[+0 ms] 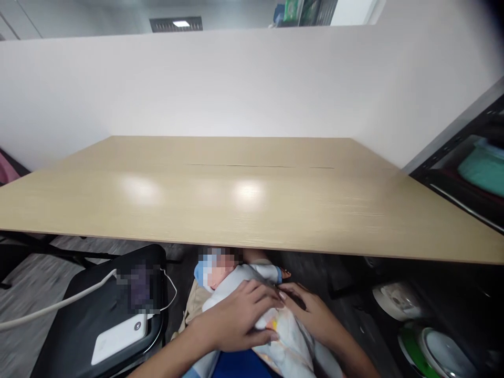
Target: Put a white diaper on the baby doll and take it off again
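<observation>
On my lap lies a small baby or baby doll; I cannot tell which. It wears a light blue cap [200,272], and its face is blurred out. A white cloth with a yellow and orange print [289,336] wraps the body. A small sleeve with a blue cuff [271,273] sticks out near the table edge. My left hand [246,315] lies over the cloth with its fingers stretched out. Against the other side of the cloth rests my right hand [309,312], its thumb and fingers apart, close to the left fingertips.
A wooden table [236,210] spans the front, its edge above the wrapped body. On a black chair [74,310] at left lie a white power bank [120,338] and a cable. Dark shelving [464,168] stands right; round containers [444,352] sit below the table.
</observation>
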`<state>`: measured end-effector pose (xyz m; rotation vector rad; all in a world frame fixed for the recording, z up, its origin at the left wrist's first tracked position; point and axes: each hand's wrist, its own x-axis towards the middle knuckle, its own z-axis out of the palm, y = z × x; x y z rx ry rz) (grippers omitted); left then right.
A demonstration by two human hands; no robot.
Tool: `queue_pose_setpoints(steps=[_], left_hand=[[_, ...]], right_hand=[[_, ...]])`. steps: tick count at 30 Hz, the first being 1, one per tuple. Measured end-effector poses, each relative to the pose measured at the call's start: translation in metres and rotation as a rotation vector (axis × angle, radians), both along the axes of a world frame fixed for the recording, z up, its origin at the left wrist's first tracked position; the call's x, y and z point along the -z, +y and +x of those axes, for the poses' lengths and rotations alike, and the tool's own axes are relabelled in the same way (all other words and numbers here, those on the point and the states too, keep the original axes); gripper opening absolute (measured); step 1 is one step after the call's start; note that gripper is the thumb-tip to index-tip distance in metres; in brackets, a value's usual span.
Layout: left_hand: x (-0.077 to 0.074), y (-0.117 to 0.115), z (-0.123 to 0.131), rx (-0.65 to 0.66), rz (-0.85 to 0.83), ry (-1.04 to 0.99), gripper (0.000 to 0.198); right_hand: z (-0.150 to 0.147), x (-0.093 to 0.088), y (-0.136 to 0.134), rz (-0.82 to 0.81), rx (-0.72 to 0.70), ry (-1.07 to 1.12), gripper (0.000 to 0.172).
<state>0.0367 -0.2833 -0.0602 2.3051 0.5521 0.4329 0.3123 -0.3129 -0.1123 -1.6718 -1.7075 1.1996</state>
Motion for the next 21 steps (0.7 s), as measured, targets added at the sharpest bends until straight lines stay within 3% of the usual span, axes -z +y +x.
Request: queue_pose_setpoints(steps=[5, 11, 15, 21], left_hand=[[0.024, 0.021, 0.016, 0.085, 0.089, 0.069, 0.052], [0.016, 0.013, 0.009, -0.043, 0.023, 0.057, 0.032], [0.017, 0.011, 0.009, -0.143, -0.026, 0.074, 0.033], [0.02, 0.017, 0.014, -0.157, -0.023, 0.066, 0.015]], right_hand=[[0.005, 0.014, 0.016, 0.048, -0.026, 0.041, 0.045], [0.011, 0.022, 0.029, 0.159, -0.07, -0.026, 0.043], [0.021, 0.04, 0.039, 0.209, 0.032, -0.121, 0.049], [0.03, 0.055, 0.044, 0.113, -0.04, -0.146, 0.057]])
